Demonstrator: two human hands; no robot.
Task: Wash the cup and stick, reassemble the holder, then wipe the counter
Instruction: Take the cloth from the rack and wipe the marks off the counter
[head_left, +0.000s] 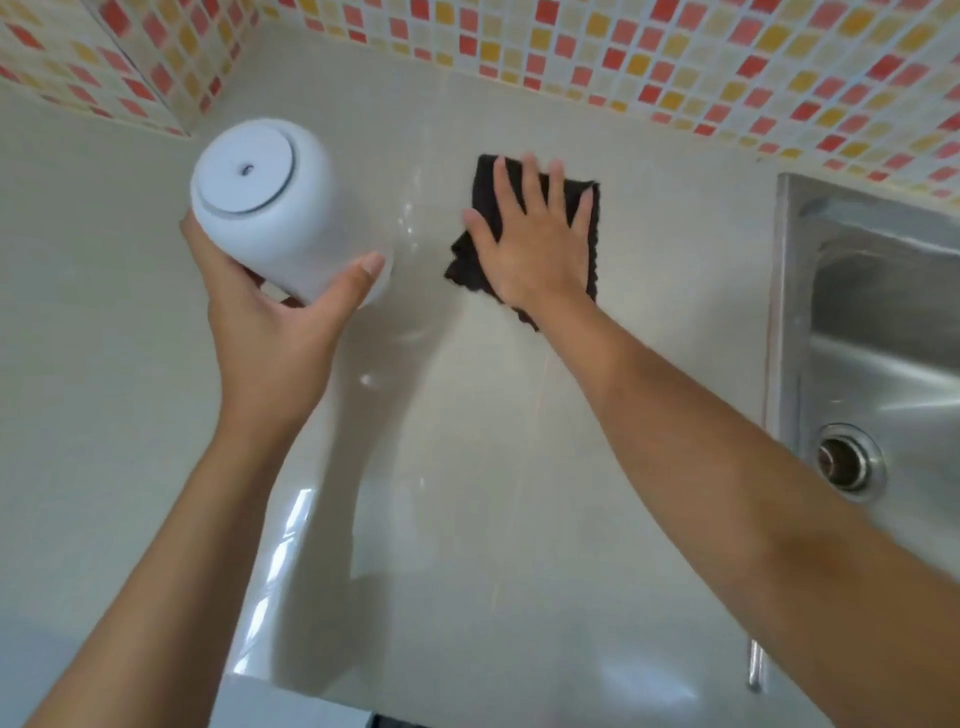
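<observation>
My left hand (275, 332) grips a white round holder (270, 208) and keeps it lifted and tilted above the beige counter (467, 467), its flat end with a small centre hole turned toward me. To the right, my right hand (530, 234) lies flat, fingers spread, pressing a dark folded cloth (480, 254) onto the counter near the back wall. The cup and stick are out of sight.
A steel sink (883, 338) with a round drain (844, 462) is set into the counter at the right. A mosaic wall of red, orange and cream tiles (675, 57) runs along the back and left corner. Wet glare streaks the counter near its front edge.
</observation>
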